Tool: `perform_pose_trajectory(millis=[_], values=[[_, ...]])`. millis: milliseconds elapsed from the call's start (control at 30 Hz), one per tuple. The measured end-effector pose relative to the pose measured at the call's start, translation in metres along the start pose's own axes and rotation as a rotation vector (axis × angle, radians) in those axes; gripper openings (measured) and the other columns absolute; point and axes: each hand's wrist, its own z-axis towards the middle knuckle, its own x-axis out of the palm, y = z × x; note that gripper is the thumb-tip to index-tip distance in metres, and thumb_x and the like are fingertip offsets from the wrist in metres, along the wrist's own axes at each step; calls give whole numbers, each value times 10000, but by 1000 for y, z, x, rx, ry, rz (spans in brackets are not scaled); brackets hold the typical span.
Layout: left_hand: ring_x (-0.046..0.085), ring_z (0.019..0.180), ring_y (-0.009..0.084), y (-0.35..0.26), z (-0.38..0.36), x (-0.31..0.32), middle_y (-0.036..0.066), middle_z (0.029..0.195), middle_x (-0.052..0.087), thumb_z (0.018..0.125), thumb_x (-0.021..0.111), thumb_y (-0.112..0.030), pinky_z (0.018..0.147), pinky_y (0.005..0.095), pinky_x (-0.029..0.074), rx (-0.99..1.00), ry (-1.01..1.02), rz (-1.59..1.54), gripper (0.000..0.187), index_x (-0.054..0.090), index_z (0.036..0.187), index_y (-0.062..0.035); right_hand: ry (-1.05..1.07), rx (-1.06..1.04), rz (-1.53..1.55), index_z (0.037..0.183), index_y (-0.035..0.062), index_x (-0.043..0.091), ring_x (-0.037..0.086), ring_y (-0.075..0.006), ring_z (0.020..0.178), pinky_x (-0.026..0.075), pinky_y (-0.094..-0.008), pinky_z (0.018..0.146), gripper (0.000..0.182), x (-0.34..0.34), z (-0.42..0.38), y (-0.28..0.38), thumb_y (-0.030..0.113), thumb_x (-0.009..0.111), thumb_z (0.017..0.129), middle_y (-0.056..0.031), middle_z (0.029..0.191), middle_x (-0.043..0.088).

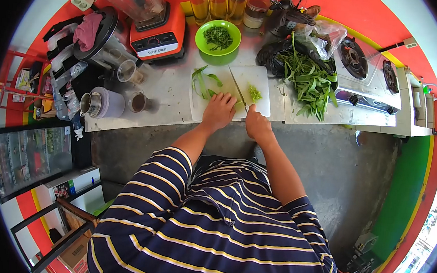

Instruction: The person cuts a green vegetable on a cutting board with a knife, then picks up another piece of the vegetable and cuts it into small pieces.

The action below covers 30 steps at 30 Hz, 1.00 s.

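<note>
A white cutting board [198, 109] lies on the steel table in front of me. My left hand [219, 112] rests on it with curled fingertips pressing down on long green leaves [200, 82], whose ends stick out past the fingers. My right hand [258, 123] is closed round the handle of a kitchen knife [237, 87]. The blade points away from me across the board, just right of my left fingertips. Chopped light-green pieces [254, 93] sit in a small heap to the right of the blade. What lies under my left palm is hidden.
Behind the board stands a green bowl [229, 42] of chopped greens. A heap of leafy greens [311, 79] spills from a black bag at right, beside a gas stove [367, 71]. At left are a red blender [157, 38], cups [139, 102] and a grey container [107, 103].
</note>
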Motion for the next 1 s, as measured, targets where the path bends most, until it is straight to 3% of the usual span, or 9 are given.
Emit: perform_pose_trajectory(millis=[200, 267, 467, 667, 800, 1000], values=[[547, 989, 310, -2, -1, -2, 118, 1033, 579, 871, 599, -164, 861, 445, 439, -18, 13, -7, 236, 592, 1082, -60, 133, 51, -1, 1262, -29, 373, 698, -412, 1054, 567, -470, 893, 430, 9, -10, 6, 47, 587, 897, -283, 1119, 696], [547, 989, 307, -2, 0, -4, 115, 1035, 579, 875, 597, -168, 865, 443, 439, -7, -4, -25, 230, 593, 1079, -63, 125, 49, 54, 1256, -45, 358, 676, -453, 1068, 551, -494, 897, 450, 11, -4, 8, -33, 571, 859, -334, 1115, 672], [546, 996, 307, -4, -1, -4, 112, 1041, 577, 878, 596, -169, 873, 446, 438, -25, 5, -5, 224, 587, 1079, -69, 282, 49, -18, 1294, -36, 345, 690, -403, 1083, 552, -473, 921, 502, -23, -3, 11, 67, 612, 882, -294, 1156, 682], [546, 1005, 311, -4, 0, -5, 116, 1050, 579, 876, 602, -166, 876, 445, 438, -23, 10, 0, 239, 591, 1095, -71, 91, 51, -8, 1320, -39, 351, 697, -395, 1072, 556, -469, 914, 505, 12, -4, 10, 77, 605, 899, -268, 1125, 702], [546, 1007, 313, -3, -2, -2, 123, 1060, 582, 873, 606, -171, 875, 446, 439, -15, 5, 19, 251, 596, 1103, -69, 108, 5, -33, 1345, -42, 328, 709, -391, 1041, 568, -470, 888, 532, 1, 0, 5, 71, 603, 904, -268, 1107, 707], [548, 1000, 311, -4, -1, -3, 121, 1045, 577, 859, 620, -171, 865, 440, 441, -26, -1, 7, 255, 602, 1092, -70, 91, 6, -80, 1280, -33, 373, 714, -388, 1025, 572, -467, 876, 410, 16, -10, 9, 102, 560, 941, -268, 1103, 707]])
